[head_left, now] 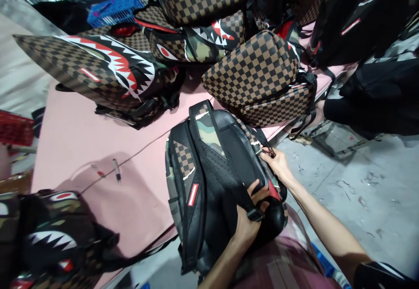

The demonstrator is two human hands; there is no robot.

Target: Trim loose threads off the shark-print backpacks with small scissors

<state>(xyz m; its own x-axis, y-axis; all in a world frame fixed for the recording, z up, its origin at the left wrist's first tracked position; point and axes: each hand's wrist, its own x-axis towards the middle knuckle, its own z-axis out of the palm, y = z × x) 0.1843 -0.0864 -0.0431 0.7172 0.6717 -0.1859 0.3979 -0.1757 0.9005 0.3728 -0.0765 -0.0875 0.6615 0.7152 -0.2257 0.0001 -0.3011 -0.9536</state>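
Hands, left to right: left hand (250,221) closed around the black padded shoulder strap (237,166) of the black, camouflage and brown-checked faux-leather backpack (196,180); right hand (278,163) pinching its right edge. Backpack lies back-up, overhanging the pink worktop (75,136) beneath it. Judged light, soft-sided and slick-skinned; the straps offer the surest hold.

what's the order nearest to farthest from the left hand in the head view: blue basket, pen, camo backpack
1. camo backpack, held by the left hand
2. pen, leftward on the pink table
3. blue basket, far top left
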